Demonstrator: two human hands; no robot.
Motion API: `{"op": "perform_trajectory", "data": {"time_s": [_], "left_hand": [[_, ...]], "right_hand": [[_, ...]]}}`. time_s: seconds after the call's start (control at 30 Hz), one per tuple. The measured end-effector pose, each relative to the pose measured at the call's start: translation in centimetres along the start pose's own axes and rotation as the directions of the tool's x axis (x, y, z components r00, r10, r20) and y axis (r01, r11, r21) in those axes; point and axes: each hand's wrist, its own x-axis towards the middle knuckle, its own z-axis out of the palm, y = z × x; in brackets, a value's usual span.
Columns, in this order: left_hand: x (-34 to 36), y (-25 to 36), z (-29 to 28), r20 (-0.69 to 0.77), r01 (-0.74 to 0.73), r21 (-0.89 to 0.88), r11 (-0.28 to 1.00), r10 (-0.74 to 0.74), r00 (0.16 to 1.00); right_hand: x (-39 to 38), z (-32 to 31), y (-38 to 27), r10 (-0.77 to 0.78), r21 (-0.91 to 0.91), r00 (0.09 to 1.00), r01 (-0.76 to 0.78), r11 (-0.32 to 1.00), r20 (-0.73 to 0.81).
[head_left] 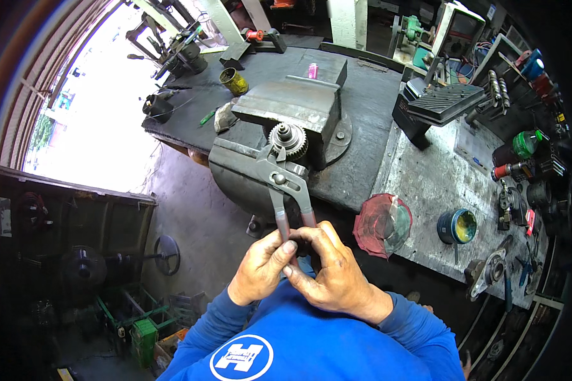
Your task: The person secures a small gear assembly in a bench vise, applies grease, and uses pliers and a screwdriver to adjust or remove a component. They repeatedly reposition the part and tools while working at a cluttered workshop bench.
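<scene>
At the centre of the frame we grip the handles of slip-joint pliers [286, 187] with both hands: our left hand [260, 267] wraps the left handle, our right hand [333, 270] closes over the right one, fingers curled tight. The pliers' jaws sit against a toothed gear part [289, 138] clamped in the bench vise [295, 105]. A yellow tin [233, 80] stands toward the upper left of the dark workbench [368, 95].

Both hands [302, 267] squeeze pliers [286, 184] on a gear [288, 138].

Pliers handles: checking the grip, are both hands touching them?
Touching. The head view shows the left hand and right hand wrapped around the pliers handles.
</scene>
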Motion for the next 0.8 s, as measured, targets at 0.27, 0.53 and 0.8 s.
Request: {"op": "perform_trajectory", "data": {"time_s": [0.27, 0.53, 0.8], "left_hand": [[2.8, -0.4, 1.7, 0.003, -0.07, -0.119, 0.99, 0.071, 0.997], [2.5, -0.4, 1.2, -0.14, -0.078, -0.178, 0.981, 0.053, 0.989], [3.1, -0.5, 0.9, -0.219, 0.043, -0.194, 0.98, -0.086, 0.972]], "right_hand": [[1.6, -2.4, 1.5, -0.009, 0.059, 1.0, 0.009, 0.998, 0.011], [1.3, -0.4, 2.1, 0.129, 0.354, 0.991, -0.112, 0.928, -0.025], [2.4, 1.1, 2.4, 0.019, 0.134, 0.999, -0.013, 0.991, -0.04]]}}
